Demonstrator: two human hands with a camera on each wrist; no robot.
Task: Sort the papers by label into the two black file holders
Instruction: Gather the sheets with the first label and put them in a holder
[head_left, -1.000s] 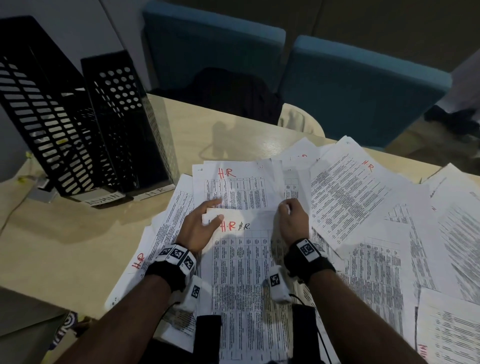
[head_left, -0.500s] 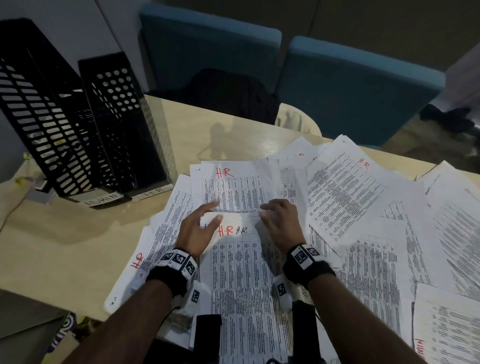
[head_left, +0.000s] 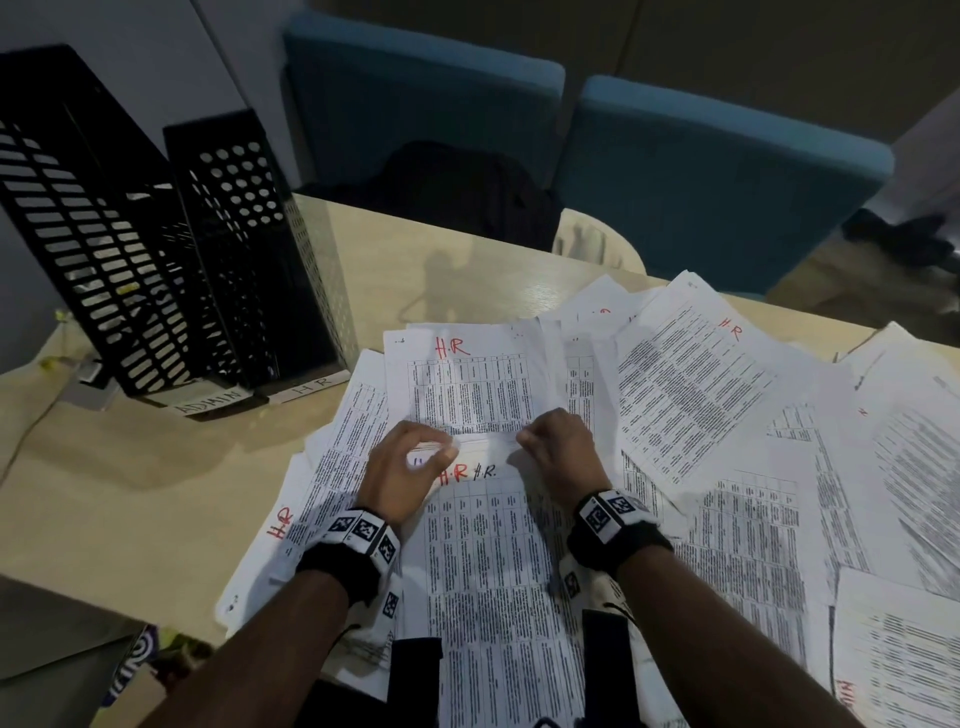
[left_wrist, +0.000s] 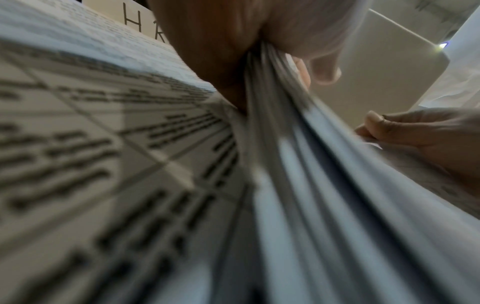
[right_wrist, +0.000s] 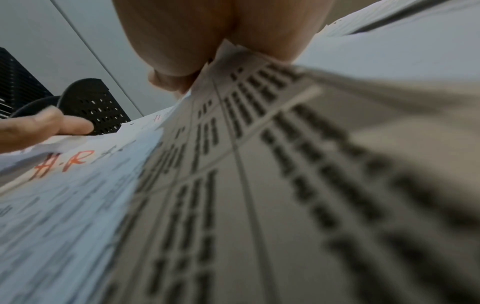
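A stack of printed papers (head_left: 493, 561) marked "H.R" in red lies before me on the table. My left hand (head_left: 410, 457) grips its top left edge, the sheets fanned between thumb and fingers (left_wrist: 275, 67). At the top right corner my right hand (head_left: 556, 447) pinches the same stack (right_wrist: 228, 53). Another sheet marked "H.R" (head_left: 467, 384) lies just beyond. Two black file holders stand at the far left: the "ADMIN" holder (head_left: 88, 228) and the "H R" holder (head_left: 249, 249).
More printed sheets (head_left: 727, 415) are spread over the right half of the wooden table (head_left: 156, 467). Two blue chairs (head_left: 701, 171) stand behind the table, a dark bag (head_left: 457, 187) on one. A grey device (head_left: 93, 384) lies beside the holders.
Both hands went from lying flat on the top sheet to curling round its upper edge. The stack's top edge is now lifted a little off the pile.
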